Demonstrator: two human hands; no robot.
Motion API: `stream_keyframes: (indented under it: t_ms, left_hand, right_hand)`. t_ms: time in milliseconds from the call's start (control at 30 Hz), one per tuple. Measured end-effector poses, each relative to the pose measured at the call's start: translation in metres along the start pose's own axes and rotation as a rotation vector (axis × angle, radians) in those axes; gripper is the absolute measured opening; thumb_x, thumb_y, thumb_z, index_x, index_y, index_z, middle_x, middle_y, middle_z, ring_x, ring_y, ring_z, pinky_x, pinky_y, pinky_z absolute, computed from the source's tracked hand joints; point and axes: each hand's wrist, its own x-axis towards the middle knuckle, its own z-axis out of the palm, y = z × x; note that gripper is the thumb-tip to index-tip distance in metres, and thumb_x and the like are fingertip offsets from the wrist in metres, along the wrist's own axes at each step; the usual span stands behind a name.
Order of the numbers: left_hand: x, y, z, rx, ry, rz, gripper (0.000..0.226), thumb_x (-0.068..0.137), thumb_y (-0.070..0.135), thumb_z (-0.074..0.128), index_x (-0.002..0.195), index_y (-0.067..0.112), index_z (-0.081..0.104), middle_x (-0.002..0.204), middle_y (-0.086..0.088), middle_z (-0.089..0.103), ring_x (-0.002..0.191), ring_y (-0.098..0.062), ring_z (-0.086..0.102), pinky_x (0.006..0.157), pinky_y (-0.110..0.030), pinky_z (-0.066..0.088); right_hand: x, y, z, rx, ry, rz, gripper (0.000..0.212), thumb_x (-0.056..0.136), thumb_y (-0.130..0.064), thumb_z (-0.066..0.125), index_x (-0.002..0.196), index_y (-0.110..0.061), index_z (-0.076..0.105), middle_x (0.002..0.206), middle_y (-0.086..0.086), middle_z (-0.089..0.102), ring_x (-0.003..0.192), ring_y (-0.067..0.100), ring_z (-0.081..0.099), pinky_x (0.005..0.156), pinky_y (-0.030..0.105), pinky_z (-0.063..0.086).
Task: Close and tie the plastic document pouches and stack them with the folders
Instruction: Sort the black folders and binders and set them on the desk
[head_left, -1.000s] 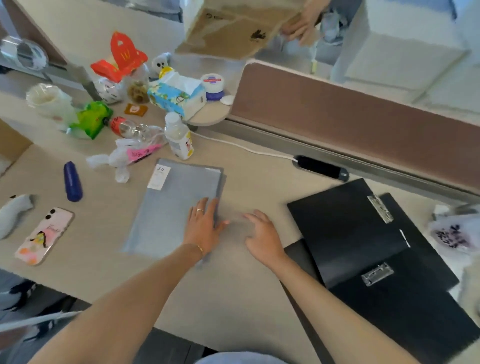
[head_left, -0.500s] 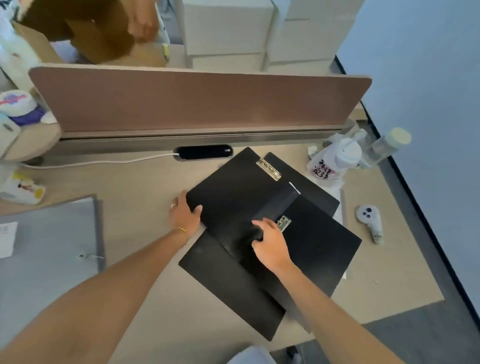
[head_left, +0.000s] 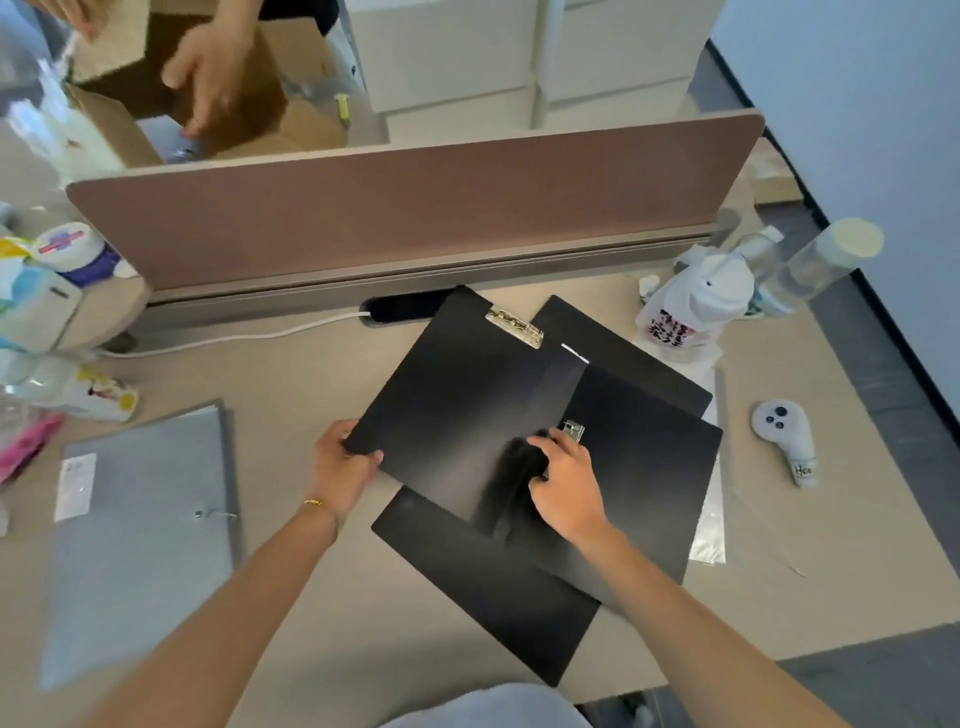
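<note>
while left hand (head_left: 340, 467) grips black folder (head_left: 452, 405), right hand (head_left: 563, 480) alongside

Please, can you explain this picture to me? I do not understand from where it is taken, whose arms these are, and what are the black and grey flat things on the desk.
There is no machine here. A person wears a camera on the head, so you look down along their own two arms at a desk.

The left hand grips the near corner of the top black folder, which has a metal clip at its far end. The right hand rests on the black folders, fingers curled beside a second small clip.

More black folders lie underneath. A grey document pouch lies to the left, and a white controller to the right. Behind the divider, another person's hand reaches into a cardboard box.
</note>
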Motion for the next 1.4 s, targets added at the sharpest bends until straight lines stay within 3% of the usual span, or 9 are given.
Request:
stream_keyframes:
  t_ms: [300,500,600,700,900,1100,1233,1300,1400]
  left_hand:
    - [-0.069,-0.004,-0.015,-0.115,-0.143,-0.025,0.022,0.101,0.016,0.058,0.088,0.01,0.075,0.08,0.011,0.076,0.081,-0.009,0.07,0.074,-0.031,0.062]
    - [-0.093,0.02,0.002,-0.026,-0.117,0.14,0.019,0.094,0.031,0.062,0.101,0.044,0.075,0.092,-0.002,0.076,0.091,-0.023,0.072,0.084,-0.044,0.061]
    - [-0.111,0.03,0.015,0.089,-0.128,0.255,0.03,0.095,0.031,0.062,0.124,0.037,0.068,0.099,-0.002,0.074,0.094,-0.028,0.071,0.074,-0.04,0.064]
    - [-0.137,0.048,0.037,0.255,-0.101,0.41,0.03,0.096,0.024,0.064,0.124,0.033,0.066,0.101,0.017,0.071,0.091,-0.008,0.07,0.077,-0.019,0.057]
    - [-0.18,0.08,0.084,0.433,-0.256,0.635,0.037,0.092,0.041,0.064,0.13,0.04,0.062,0.109,0.025,0.07,0.094,0.006,0.067,0.084,-0.011,0.053]
    - [-0.189,0.072,0.139,0.497,-0.33,0.656,0.045,0.095,0.06,0.047,0.133,0.039,0.06,0.117,0.024,0.066,0.102,0.006,0.063,0.09,-0.014,0.052]
    - [-0.157,0.051,0.174,0.613,-0.383,0.451,0.046,0.099,0.052,0.048,0.143,0.037,0.05,0.137,0.012,0.058,0.124,-0.011,0.059,0.106,-0.031,0.048]
    - [-0.138,0.041,0.188,0.668,-0.361,0.33,0.05,0.1,0.047,0.05,0.147,0.034,0.043,0.145,0.003,0.052,0.127,-0.023,0.058,0.107,-0.04,0.049]
    - [-0.117,0.032,0.202,0.695,-0.325,0.222,0.053,0.101,0.04,0.051,0.151,0.03,0.037,0.147,-0.006,0.047,0.123,-0.031,0.059,0.103,-0.042,0.049]
  right_hand:
    - [-0.012,0.022,-0.004,-0.157,-0.099,-0.078,0.067,0.083,-0.006,0.052,0.148,-0.024,0.045,0.159,-0.01,0.034,0.15,0.012,0.021,0.118,0.029,0.031]
    - [-0.015,0.027,-0.01,-0.156,-0.168,-0.097,0.063,0.085,-0.005,0.051,0.146,-0.022,0.048,0.158,-0.006,0.037,0.149,0.014,0.025,0.119,0.03,0.027]
    - [-0.016,0.016,-0.026,-0.004,-0.16,-0.023,0.045,0.089,-0.018,0.058,0.132,-0.028,0.061,0.14,-0.002,0.055,0.124,0.019,0.056,0.106,0.034,0.042]
    - [-0.024,-0.005,-0.053,0.207,-0.058,-0.002,0.023,0.091,-0.042,0.056,0.099,-0.03,0.074,0.1,-0.01,0.075,0.094,0.013,0.068,0.085,0.033,0.051]
    - [-0.054,-0.042,-0.118,0.287,0.121,-0.095,0.067,0.091,-0.067,0.041,0.061,-0.014,0.068,0.061,-0.002,0.071,0.063,0.013,0.069,0.069,0.031,0.052]
    - [-0.065,-0.011,-0.151,0.13,0.307,-0.093,0.044,0.091,-0.036,0.058,0.053,-0.02,0.044,0.05,-0.003,0.046,0.049,0.009,0.046,0.054,0.026,0.035]
    - [-0.068,0.032,-0.167,0.11,0.358,-0.011,0.028,0.091,-0.027,0.059,0.064,-0.025,0.05,0.055,-0.005,0.049,0.054,0.011,0.048,0.054,0.025,0.033]
    - [-0.067,0.058,-0.169,0.111,0.355,0.048,0.01,0.091,-0.022,0.06,0.095,-0.025,0.068,0.06,-0.005,0.06,0.06,0.013,0.058,0.056,0.026,0.043]
    - [-0.064,0.096,-0.165,0.116,0.371,0.109,0.048,0.088,-0.013,0.064,0.135,-0.022,0.059,0.059,-0.001,0.061,0.063,0.014,0.061,0.065,0.028,0.048]
